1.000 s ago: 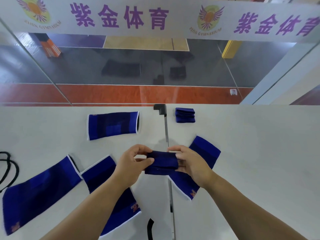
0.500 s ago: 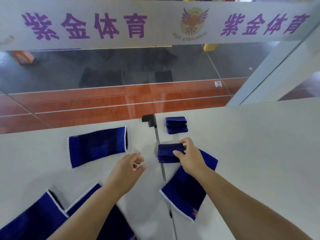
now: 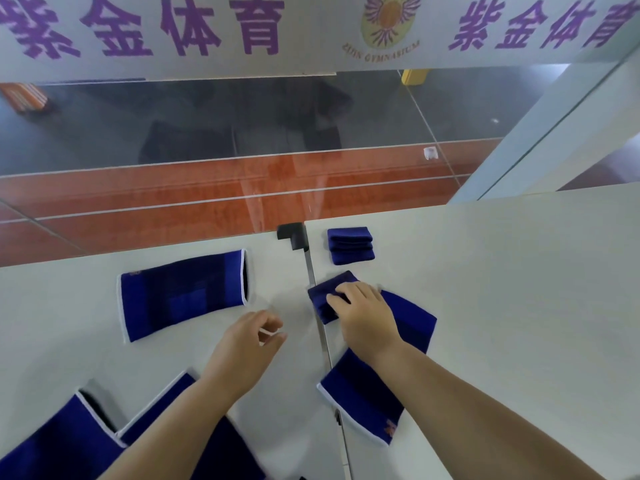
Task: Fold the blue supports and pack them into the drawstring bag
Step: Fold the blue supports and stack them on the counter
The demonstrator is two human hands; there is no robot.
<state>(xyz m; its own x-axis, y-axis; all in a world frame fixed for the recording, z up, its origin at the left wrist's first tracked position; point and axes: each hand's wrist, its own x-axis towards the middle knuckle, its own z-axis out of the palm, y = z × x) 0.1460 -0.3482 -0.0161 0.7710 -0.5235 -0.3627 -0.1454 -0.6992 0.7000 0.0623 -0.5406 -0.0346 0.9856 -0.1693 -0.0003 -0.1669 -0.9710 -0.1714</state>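
My right hand [image 3: 365, 317] holds a folded blue support [image 3: 322, 299], fingers curled over its top, low over the white table [image 3: 502, 323] just right of the seam. A stack of folded supports [image 3: 350, 244] lies a little beyond it. Under my right wrist an unfolded support [image 3: 374, 403] lies flat. My left hand [image 3: 247, 341] hovers left of the seam with loosely curled fingers and holds nothing. Another flat support [image 3: 180, 292] lies to the far left, and two more [image 3: 65, 441] [image 3: 211, 448] lie under my left forearm. No drawstring bag is in view.
A glass wall [image 3: 242, 133] with a frosted band of purple lettering stands right behind the table. A black bracket [image 3: 292, 233] clamps the glass at the seam [image 3: 322, 341] between the two tabletops.
My left hand let go of the folded support and drew back. My right hand carried the folded support away from me, toward the folded stack. The view has tilted upward.
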